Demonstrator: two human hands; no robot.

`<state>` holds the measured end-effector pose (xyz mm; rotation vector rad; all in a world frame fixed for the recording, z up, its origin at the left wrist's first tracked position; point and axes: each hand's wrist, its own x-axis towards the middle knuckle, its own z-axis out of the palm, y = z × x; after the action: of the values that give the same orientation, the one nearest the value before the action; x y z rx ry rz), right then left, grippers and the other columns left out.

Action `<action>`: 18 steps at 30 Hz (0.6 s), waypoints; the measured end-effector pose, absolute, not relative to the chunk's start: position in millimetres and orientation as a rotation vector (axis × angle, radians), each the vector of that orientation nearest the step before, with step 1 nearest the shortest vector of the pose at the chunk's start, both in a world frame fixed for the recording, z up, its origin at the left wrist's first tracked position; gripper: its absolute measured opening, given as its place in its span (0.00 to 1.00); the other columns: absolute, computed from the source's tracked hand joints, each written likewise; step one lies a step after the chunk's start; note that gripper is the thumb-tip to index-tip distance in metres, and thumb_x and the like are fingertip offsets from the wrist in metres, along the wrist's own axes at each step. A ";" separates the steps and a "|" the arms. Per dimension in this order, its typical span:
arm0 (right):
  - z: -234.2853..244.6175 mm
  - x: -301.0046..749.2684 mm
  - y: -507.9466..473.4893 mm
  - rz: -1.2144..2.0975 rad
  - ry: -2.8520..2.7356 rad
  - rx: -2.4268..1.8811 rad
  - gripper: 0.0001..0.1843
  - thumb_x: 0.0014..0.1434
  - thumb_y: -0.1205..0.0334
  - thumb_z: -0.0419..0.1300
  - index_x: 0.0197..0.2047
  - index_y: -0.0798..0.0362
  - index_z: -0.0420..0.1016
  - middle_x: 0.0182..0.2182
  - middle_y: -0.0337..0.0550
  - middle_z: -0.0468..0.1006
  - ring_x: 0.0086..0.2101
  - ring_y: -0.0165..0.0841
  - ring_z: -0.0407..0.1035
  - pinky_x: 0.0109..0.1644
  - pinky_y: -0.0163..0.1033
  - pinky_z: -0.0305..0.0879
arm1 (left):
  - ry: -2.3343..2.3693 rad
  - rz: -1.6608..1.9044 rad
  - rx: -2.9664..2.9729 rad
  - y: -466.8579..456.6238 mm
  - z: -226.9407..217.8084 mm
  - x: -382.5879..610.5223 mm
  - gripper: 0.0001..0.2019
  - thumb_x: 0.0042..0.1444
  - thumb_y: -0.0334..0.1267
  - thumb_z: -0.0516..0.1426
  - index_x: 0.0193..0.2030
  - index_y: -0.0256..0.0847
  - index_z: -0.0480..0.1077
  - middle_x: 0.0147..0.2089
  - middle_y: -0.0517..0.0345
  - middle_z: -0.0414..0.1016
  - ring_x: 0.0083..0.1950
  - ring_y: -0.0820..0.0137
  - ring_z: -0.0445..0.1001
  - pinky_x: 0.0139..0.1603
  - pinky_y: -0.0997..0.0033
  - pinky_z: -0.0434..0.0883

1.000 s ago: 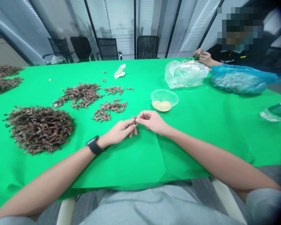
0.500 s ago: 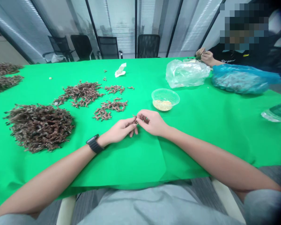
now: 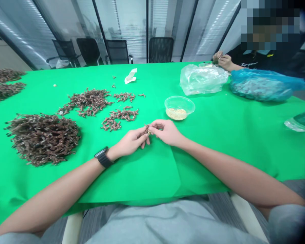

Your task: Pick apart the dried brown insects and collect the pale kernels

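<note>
Brown piece (image 3: 146,127), pinched by left hand (image 3: 130,141) and right hand (image 3: 168,133) just nearside-left of clear bowl (image 3: 190,107), could slip if either fingertip pinch loosens.

I see a small, brown, irregular piece (image 3: 146,127), yellowish at its lower end, pinched where my left hand (image 3: 132,141) and right hand (image 3: 167,133) meet, partly hidden.

Small brown piece (image 3: 147,127) — partly hidden by fingers (image 3: 141,138), bottle (image 3: 302,120) — cut off at right edge

Head-worn view, forward and down
</note>
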<state>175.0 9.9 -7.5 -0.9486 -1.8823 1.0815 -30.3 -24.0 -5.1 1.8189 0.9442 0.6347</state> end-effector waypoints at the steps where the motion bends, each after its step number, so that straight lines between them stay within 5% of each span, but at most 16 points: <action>1: -7.9 175.1 10.6 1.105 -1.873 -0.953 0.12 0.61 0.55 0.62 0.33 0.55 0.77 0.28 0.41 0.79 0.27 0.29 0.68 0.32 0.35 0.64 | 0.938 0.628 1.815 -24.0 -4.6 -30.7 0.21 0.71 0.49 0.50 0.62 0.38 0.66 0.38 0.56 0.77 0.28 0.77 0.70 0.32 0.76 0.69; 10: -11.4 176.8 10.9 0.928 -1.930 -0.933 0.08 0.62 0.58 0.63 0.36 0.54 0.78 0.31 0.42 0.81 0.31 0.31 0.72 0.35 0.36 0.66 | 0.868 0.596 1.763 -23.8 0.8 -32.3 0.19 0.71 0.49 0.50 0.56 0.36 0.68 0.38 0.54 0.78 0.29 0.76 0.70 0.33 0.75 0.69; 18: -8.1 182.1 10.8 0.531 -2.228 -0.731 0.07 0.68 0.61 0.56 0.40 0.53 0.74 0.34 0.42 0.77 0.30 0.29 0.66 0.37 0.36 0.62 | 0.856 0.616 1.734 -22.6 2.7 -31.8 0.18 0.70 0.50 0.51 0.51 0.37 0.68 0.38 0.54 0.78 0.28 0.75 0.71 0.32 0.75 0.69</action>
<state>182.1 10.8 -8.1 -0.7311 -2.2280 0.5307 -31.8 -22.6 2.7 1.7342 0.8561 0.6156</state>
